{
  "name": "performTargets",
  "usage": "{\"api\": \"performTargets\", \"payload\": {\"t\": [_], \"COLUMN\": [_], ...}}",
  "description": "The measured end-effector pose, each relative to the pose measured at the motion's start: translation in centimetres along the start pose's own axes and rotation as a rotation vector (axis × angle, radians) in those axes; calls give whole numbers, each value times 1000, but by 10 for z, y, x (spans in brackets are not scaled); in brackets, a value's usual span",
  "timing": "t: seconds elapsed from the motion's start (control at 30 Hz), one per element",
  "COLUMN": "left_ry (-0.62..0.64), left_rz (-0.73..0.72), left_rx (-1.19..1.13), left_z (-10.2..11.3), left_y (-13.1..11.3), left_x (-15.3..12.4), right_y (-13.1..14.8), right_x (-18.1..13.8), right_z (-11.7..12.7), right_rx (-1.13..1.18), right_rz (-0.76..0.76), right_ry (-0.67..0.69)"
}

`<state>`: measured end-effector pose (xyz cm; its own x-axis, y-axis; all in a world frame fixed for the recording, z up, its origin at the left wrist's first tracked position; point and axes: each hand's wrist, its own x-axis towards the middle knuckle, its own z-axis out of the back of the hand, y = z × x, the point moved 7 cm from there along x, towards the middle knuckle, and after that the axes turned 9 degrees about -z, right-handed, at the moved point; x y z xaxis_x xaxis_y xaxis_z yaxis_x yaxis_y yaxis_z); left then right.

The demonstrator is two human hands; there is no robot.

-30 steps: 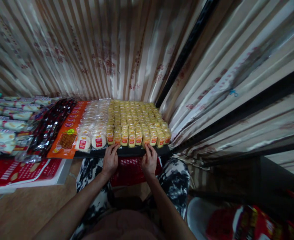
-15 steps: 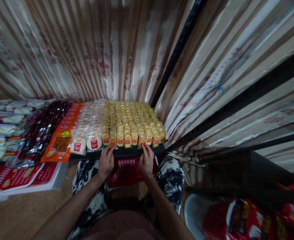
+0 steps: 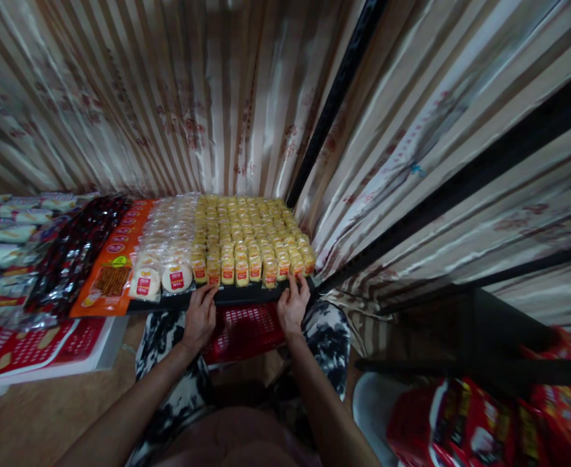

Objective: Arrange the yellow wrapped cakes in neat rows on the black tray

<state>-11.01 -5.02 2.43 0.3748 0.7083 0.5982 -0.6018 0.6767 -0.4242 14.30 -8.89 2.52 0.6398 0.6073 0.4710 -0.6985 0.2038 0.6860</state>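
Rows of small yellow snack packs with red-and-white labels stand tightly side by side on a black shelf. My left hand lies at the shelf's front edge, its stretched fingertips just below a front pack in the left part of the block. Farther right, my right hand has its fingers extended and slightly apart, the tips against the bottom of the front packs near the right end. Neither hand appears to grip a pack. Beside the yellow block, white round wrapped crackers stand in two rows.
An orange snack bag, dark red packets and white-green wrapped packs lie leftward. A red basket sits under the shelf. Black metal posts and a striped curtain stand behind. Red bags are at lower right.
My right hand has slid right along the front row toward its right end. My left hand stays near the same pack. The view has shifted slightly.
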Motion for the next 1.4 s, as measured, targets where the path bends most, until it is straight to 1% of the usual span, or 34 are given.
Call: {"api": "performTargets", "payload": {"t": [0.13, 0.23, 0.4, 0.5, 0.6, 0.73, 0.87, 0.93, 0.97, 1.03, 1.13, 1.2, 1.23, 1.27, 1.4], "left_ry": [-8, -6, -11, -36, -63, -31, -39, -59, -68, -82, -91, -94, -99, -112, -217], "left_rz": [19, 23, 45, 52, 48, 31, 24, 27, 24, 3, -24, -27, -18, 3, 165], "left_rx": [-12, -12, -9, -32, -37, -43, -40, -31, -32, -40, -62, -72, -71, -63, -29], "left_z": [2, 2, -8, -11, -7, -1, 4, 5, 5, 5, 5, 6, 7, 9, 21], "left_y": [0, 0, 3, 5, 5, 4, 4, 6, 7, 8, 9, 9, 10, 12, 23], "left_x": [0, 2, 11, 13, 11, 6, 5, 5, 6, 7, 7, 6, 5, 3, -3], "right_y": [-4, -6, -4, -2, -2, -2, 2, 12, 20, 39, 70, 89, 96, 104, 128], "right_x": [8, 15, 21, 20, 17, 14, 11, 5, 0, -13, -39, -56, -62, -68, -82], "right_z": [6, 6, 2, 1, 1, 3, 10, 12, 11, 4, -14, -28, -33, -37, -48], "right_rx": [33, 22, -5, 0, 2, 15, 21, 7, 6, 30, 84, 110, 127, 142, 171], "right_rz": [-89, -128, -74, -37, -24, -20, -37, 2, 45, 160, 354, 450, 477, 503, 579], "right_ry": [-89, -87, -88, -79, -59, -29, -79, -91, -74, 3, 151, 265, 288, 310, 362]}}
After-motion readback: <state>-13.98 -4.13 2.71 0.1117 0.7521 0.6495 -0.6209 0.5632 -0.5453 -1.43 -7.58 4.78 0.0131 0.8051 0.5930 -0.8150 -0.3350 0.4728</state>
